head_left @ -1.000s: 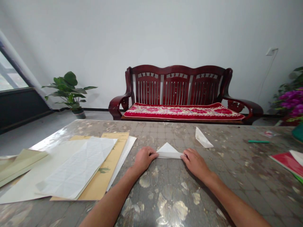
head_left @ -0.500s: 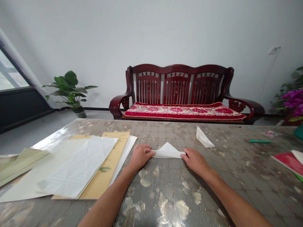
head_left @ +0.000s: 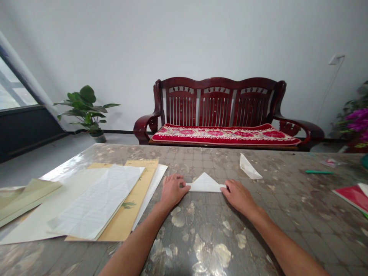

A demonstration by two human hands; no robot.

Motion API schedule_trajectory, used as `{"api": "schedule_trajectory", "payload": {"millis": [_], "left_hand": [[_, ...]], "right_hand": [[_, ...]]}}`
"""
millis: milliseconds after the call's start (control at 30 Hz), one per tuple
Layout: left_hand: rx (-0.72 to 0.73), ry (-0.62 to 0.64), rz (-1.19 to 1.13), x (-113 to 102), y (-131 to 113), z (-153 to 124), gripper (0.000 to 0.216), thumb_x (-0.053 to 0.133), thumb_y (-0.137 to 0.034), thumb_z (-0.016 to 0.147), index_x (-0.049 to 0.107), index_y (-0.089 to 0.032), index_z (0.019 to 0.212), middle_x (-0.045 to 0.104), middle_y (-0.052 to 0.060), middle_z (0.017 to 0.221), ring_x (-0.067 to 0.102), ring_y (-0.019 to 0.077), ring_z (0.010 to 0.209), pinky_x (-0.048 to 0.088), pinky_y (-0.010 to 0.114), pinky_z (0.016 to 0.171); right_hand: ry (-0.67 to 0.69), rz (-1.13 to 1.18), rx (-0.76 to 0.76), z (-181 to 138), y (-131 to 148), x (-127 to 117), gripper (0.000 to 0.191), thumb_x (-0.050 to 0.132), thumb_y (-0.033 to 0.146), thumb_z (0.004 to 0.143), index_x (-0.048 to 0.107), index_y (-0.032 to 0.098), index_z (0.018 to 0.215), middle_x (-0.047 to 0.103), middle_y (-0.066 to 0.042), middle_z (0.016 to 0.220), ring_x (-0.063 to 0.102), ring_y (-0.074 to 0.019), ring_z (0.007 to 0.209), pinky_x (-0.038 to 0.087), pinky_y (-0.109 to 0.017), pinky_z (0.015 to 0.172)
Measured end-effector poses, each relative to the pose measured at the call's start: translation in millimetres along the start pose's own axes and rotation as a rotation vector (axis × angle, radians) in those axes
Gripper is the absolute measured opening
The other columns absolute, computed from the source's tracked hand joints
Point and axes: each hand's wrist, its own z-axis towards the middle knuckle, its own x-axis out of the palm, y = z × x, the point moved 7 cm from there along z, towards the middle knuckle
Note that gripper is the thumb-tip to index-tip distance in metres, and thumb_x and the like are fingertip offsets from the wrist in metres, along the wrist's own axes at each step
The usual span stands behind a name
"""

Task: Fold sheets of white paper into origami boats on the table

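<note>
A folded white paper (head_left: pixel 205 184), with a triangular peak above a straight lower band, lies on the patterned table (head_left: pixel 184 245) in front of me. My left hand (head_left: pixel 173 189) pinches its left end between thumb and fingers. At the right end, my right hand (head_left: pixel 236 194) has its thumb and curled fingers closed on the band. The fingertips cover both ends of the paper. Beyond my right hand rests a small folded white paper piece (head_left: pixel 249 168), pointed at its far end.
Creased white sheets (head_left: pixel 97 207) and a tan notebook (head_left: pixel 135 203) are stacked at left, beside an olive paper (head_left: pixel 25 197). On the right are a green pen (head_left: pixel 319 172) and a red booklet (head_left: pixel 349 197). A wooden bench (head_left: pixel 217 103) stands behind the table.
The band's left part looks flatter and its peak merges with it more. My left thumb has shifted slightly along the lower edge. The whole view has moved a little.
</note>
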Motion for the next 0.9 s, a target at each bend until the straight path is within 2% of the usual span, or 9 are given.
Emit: {"api": "schedule_trajectory", "payload": {"millis": [400, 567, 700, 800, 900], "left_hand": [[0.052, -0.046, 0.122, 1.1, -8.3, -6.2, 0.013, 0.063, -0.03, 0.082, 0.064, -0.02, 0.073, 0.064, 0.004, 0.104, 0.054, 0.0237, 0.107, 0.032, 0.04, 0.101], [0.057, -0.098, 0.204, -2.6, -13.1, -12.8, 0.012, 0.064, -0.029, 0.084, 0.063, -0.022, 0.094, 0.06, 0.005, 0.109, 0.052, 0.0247, 0.105, 0.035, 0.041, 0.098], [0.187, -0.149, 0.276, -1.0, -26.8, -16.4, 0.023, 0.061, -0.021, 0.086, 0.061, -0.024, 0.109, 0.054, 0.007, 0.121, 0.047, 0.0265, 0.113, 0.036, 0.043, 0.099], [0.355, -0.062, 0.28, 9.1, -39.2, -16.4, 0.023, 0.051, -0.015, 0.092, 0.061, -0.024, 0.111, 0.055, 0.006, 0.121, 0.048, 0.0235, 0.11, 0.041, 0.037, 0.095], [0.483, 0.095, 0.266, 20.0, -47.6, -17.2, 0.017, 0.046, -0.018, 0.097, 0.063, -0.021, 0.1, 0.061, 0.005, 0.107, 0.052, 0.0195, 0.101, 0.044, 0.03, 0.088]], "right_hand": [[-0.048, -0.019, 0.018, -2.7, 1.4, 0.3, 0.019, 0.048, 0.032, 0.094, 0.056, 0.02, 0.081, 0.065, -0.005, 0.092, 0.057, -0.0202, 0.091, 0.029, -0.028, 0.069], [-0.099, 0.014, 0.053, -4.7, -2.4, 1.2, 0.016, 0.051, 0.033, 0.093, 0.057, 0.021, 0.085, 0.064, -0.003, 0.092, 0.054, -0.0214, 0.09, 0.03, -0.029, 0.07], [-0.165, 0.07, 0.087, -7.8, -3.7, 0.3, 0.012, 0.055, 0.031, 0.091, 0.058, 0.021, 0.096, 0.063, -0.004, 0.096, 0.054, -0.0216, 0.091, 0.033, -0.029, 0.074], [-0.24, 0.067, 0.059, -10.7, 2.0, -5.3, 0.015, 0.056, 0.025, 0.09, 0.058, 0.019, 0.104, 0.062, -0.006, 0.102, 0.053, -0.022, 0.096, 0.035, -0.03, 0.078], [-0.287, -0.031, -0.097, -12.7, 17.7, -10.4, 0.015, 0.054, 0.018, 0.091, 0.062, 0.022, 0.103, 0.061, -0.006, 0.103, 0.051, -0.0226, 0.098, 0.035, -0.031, 0.08]]}}
